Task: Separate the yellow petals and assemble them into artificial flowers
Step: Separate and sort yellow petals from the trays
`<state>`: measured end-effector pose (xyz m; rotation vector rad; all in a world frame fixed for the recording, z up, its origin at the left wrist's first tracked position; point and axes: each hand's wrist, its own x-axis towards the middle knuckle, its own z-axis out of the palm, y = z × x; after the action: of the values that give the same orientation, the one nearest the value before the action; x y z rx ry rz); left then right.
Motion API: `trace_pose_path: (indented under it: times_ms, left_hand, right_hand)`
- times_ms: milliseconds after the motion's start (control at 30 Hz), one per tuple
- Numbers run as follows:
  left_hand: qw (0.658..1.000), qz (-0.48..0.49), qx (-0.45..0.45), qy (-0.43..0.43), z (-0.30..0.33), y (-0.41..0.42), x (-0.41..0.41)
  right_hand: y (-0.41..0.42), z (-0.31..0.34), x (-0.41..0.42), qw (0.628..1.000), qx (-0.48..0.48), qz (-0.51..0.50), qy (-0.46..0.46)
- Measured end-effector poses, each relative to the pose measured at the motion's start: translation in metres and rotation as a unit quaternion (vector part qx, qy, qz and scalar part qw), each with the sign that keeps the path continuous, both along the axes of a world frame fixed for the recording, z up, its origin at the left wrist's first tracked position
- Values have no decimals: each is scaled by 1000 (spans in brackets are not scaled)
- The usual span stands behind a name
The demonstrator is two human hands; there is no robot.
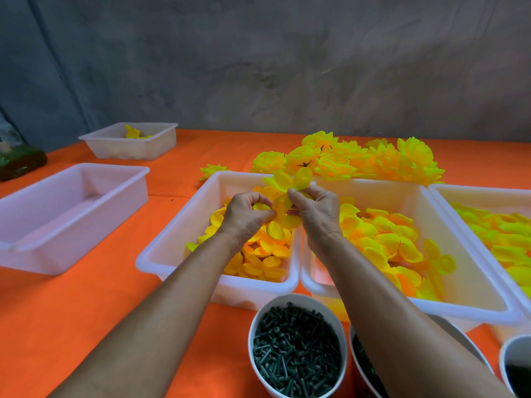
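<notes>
Head view showed both hands raised over the middle tray [178, 239], which held loose yellow petals [267, 254]. The left hand [247, 216] had its fingers curled, thumb and forefinger pinching the lower edge of a petal cluster [290, 191]. The right hand [319, 211] pinched the same cluster from the other side, fingertips meeting at its centre. The cluster stood between the two hands and fanned upward above the fingertips, its upper lobes clear of both grips. Whether the left hand also held a separate petal could not be told.

A second tray [448, 225] just to the right, touching the first, held more petals, and a third [488, 193] lay at the right edge. Finished flowers [359, 162] were heaped on the orange table [71, 297] behind the trays. Two further trays [71, 196] [129, 145] stood well apart at the left. A white bowl [255, 320] of dark green stems [296, 354] sat near the forearms.
</notes>
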<state>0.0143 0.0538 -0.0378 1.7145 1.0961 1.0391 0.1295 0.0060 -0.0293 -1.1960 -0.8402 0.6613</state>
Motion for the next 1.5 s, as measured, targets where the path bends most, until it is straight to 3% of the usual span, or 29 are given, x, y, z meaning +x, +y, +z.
trace_pose_path:
  times_ms: [200,333,533,633,733,833,900,1033,1167,1233,1367,1500]
  left_hand:
    - [999,-34,-39,-2,-3,-1,-4]
    - [996,25,-63,51,-4,1,-3]
    - [989,73,-113,67,-5,6,-1]
    - [977,104,-89,162,-6,11,2]
    - [938,179,-52,294,-5,20,-9]
    - [932,165,-47,319,-4,21,-13]
    - [939,127,-43,318,-4,17,-7]
    - [964,62,-75,246,9,4,-2]
    - [975,1,-129,179,11,-1,-8]
    - [982,-33,-120,140,11,-1,-9]
    - [995,12,-74,-66,12,2,-12]
    - [993,0,-36,-114,7,2,-13]
  right_hand:
    - [-1,-3,2,996,-16,-8,-84]
    - [-1,-3,-1,983,-26,-11,-184]
    - [2,-6,-8,914,-74,-43,-396]
    - [0,-5,-13,875,-81,-51,-474]
    - [-3,-4,-9,886,-53,-86,-453]
    - [-1,-5,-3,899,-89,-60,-425]
    - [3,-5,-2,929,-86,-25,-359]
    - [2,0,0,972,-74,5,-225]
    - [-1,4,0,990,-70,36,-116]
    - [-3,5,1,991,-66,53,-103]
    - [-5,5,4,985,-71,81,-134]
    - [-3,2,2,975,-79,98,-180]
